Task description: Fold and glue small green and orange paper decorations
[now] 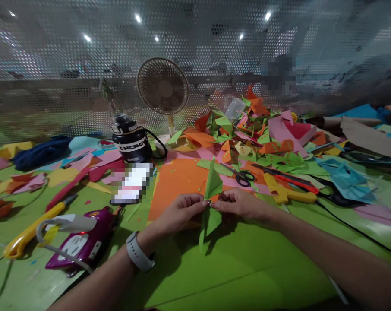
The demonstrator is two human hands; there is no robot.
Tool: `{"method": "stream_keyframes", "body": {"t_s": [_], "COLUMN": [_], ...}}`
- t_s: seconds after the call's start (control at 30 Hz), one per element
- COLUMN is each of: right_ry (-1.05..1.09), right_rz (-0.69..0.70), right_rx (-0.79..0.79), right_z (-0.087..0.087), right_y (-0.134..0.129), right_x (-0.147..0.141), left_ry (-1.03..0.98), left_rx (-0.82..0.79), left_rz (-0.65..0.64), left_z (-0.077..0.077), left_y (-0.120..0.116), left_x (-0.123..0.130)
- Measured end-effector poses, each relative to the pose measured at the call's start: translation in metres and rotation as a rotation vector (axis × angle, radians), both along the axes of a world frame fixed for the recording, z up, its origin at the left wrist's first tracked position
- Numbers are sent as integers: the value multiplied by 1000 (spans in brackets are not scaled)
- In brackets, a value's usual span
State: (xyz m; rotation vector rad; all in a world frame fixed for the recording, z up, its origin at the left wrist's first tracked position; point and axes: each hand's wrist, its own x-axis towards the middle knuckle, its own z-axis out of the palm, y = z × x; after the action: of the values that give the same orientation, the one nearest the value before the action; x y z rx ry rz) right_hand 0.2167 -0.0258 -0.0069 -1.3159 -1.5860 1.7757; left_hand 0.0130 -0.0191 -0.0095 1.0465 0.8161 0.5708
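Note:
A folded piece of green paper (214, 183) is held upright over the near edge of an orange sheet (174, 179). My left hand (185, 209) pinches its middle from the left, thumb and fingers closed. From the right, my right hand (236, 203) pinches the same paper, the two thumbs almost meeting at its centre. A tiny shiny spot shows between the thumb tips; I cannot make out what it is. Beyond my right hand lie dark-handled scissors (244, 177). To its right is a yellow glue gun (288, 192).
A purple power strip (85, 239) with a white plug and a yellow tool (36, 229) lie at left. Behind them are a phone (132, 183) and black bottle (130, 140). A fan (163, 86) stands at the back beside heaped paper scraps (247, 125). A cable (354, 224) crosses the right.

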Motion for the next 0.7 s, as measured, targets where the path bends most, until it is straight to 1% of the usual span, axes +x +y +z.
{"method": "stream_keyframes", "body": {"t_s": [0.1,0.27,0.57,0.7], "right_ry": [55,144,194,192], "right_rz": [40,49,129,124], "right_rx": [-56,-109,-163,-169], "right_z": [0,4,7,6], "right_y": [0,0,3,3], "right_x": [2,2,1,1], "left_ry": [10,24,47,56], "left_rx": [9,34,42,46], "left_rz": [-31,-82,-97,-80], "left_z": [-1,-1,2,2], "left_y": [0,0,2,1], "left_x": [-1,-1,-3,-2]}}
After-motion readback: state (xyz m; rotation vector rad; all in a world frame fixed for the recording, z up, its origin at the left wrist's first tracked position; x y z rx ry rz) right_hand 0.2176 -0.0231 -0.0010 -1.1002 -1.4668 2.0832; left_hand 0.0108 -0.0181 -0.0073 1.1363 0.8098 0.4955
